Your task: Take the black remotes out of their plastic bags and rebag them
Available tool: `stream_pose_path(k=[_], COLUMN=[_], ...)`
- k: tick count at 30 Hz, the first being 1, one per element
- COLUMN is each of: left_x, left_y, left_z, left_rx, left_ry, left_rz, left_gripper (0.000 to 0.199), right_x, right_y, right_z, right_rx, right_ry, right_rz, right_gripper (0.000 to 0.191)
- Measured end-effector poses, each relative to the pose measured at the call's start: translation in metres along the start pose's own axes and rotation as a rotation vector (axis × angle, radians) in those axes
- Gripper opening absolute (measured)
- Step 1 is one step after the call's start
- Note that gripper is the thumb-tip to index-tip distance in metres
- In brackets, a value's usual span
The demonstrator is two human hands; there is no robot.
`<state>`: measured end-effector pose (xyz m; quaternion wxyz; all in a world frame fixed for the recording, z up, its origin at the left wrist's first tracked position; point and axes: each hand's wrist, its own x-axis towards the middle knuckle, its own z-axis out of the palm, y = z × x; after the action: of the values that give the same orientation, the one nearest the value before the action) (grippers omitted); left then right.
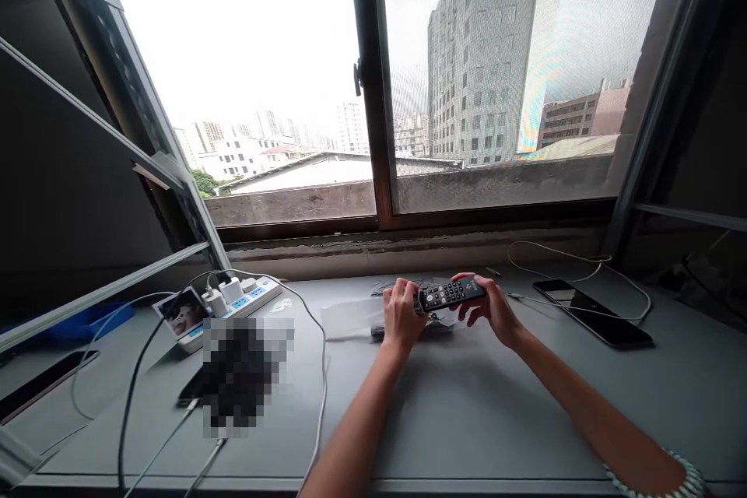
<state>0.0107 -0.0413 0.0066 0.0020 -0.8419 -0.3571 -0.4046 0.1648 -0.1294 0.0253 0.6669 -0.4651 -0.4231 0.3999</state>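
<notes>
You are holding the black remote control level above the grey desk, near the clear plastic bag; supporting both ends evenly is best for avoiding pressed buttons. Your left hand is gripping one end with bent, gathered fingers. Your right hand is pinching the other, thumb above, lower fingers hanging loosely spread.

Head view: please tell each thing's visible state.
Remote control: held, buttons showing.
Left hand: gripping remote control's left end.
Right hand: gripping its right end.
Power strip: chargers plugged in.
Right-side phone: flat, screen dark.
White cable: lying across phone.
Window: open or shut, cannot tell.
</notes>
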Motion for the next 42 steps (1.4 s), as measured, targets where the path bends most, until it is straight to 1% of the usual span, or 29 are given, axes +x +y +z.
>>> stream_pose_path(k=[2, 4, 6, 9, 11, 14, 16, 21, 23, 28, 30, 32, 34, 38, 42], left_x=[0.002, 0.003, 0.004, 0.002, 0.001, -0.001, -0.001, -0.002, -0.003, -0.004, -0.003, -0.001, 0.002, 0.007, 0.01], left_y=[-0.002, -0.005, -0.006, -0.005, -0.003, 0.0, 0.001, 0.004, 0.006, 0.005, 0.003, 0.001, -0.001, -0.006, -0.011], left_z=[-0.002, -0.005, -0.006, -0.004, -0.002, 0.001, 0.002, 0.001, 0.001, 0.003, 0.004, 0.003, 0.001, -0.006, -0.011], left_rx=[0.002, 0.016, 0.025, 0.028, 0.029, 0.029, 0.032, 0.037, 0.013, -0.034, -0.025, -0.019, -0.012, -0.006, -0.01], left_ry=[0.018, 0.04, 0.054, 0.065, 0.073, 0.082, 0.075, 0.03, 0.022, 0.022, 0.022, 0.024, 0.018, 0.017, 0.025], left_rz=[-0.031, -0.04, -0.02, 0.046, 0.09, 0.129, 0.143, 0.183, 0.195, 0.27, 0.302, 0.306, 0.288, 0.209, 0.159], left_gripper=[0.026, 0.025, 0.026, 0.028, 0.026, 0.021, 0.02, 0.022, 0.027, 0.054, 0.058, 0.059, 0.058, 0.057, 0.057], right_x=[0.0, 0.0, 0.0, 0.0, 0.0, 0.001, 0.002, 0.004, 0.004, 0.0, -0.001, -0.001, 0.0, 0.005, 0.012], right_y=[0.0, -0.001, -0.002, -0.001, 0.0, 0.002, 0.004, 0.007, 0.006, 0.004, 0.004, 0.003, 0.002, -0.002, -0.006], right_z=[0.001, 0.002, 0.002, 0.002, 0.002, 0.002, 0.003, 0.001, 0.0, 0.003, 0.006, 0.009, 0.01, 0.003, -0.01], right_rx=[-0.044, -0.102, -0.145, -0.168, -0.18, -0.196, -0.185, -0.165, -0.163, -0.162, -0.162, -0.153, -0.129, -0.016, 0.211], right_ry=[-0.084, -0.136, -0.193, -0.281, -0.301, -0.266, -0.265, -0.367, -0.397, -0.478, -0.492, -0.468, -0.401, -0.178, 0.068], right_rz=[0.024, 0.032, 0.029, 0.03, 0.024, -0.008, -0.017, 0.002, 0.005, 0.044, 0.056, 0.056, 0.048, 0.001, -0.033], right_gripper=[0.045, 0.046, 0.047, 0.049, 0.048, 0.047, 0.048, 0.056, 0.058, 0.062, 0.061, 0.057, 0.052, 0.041, 0.031])
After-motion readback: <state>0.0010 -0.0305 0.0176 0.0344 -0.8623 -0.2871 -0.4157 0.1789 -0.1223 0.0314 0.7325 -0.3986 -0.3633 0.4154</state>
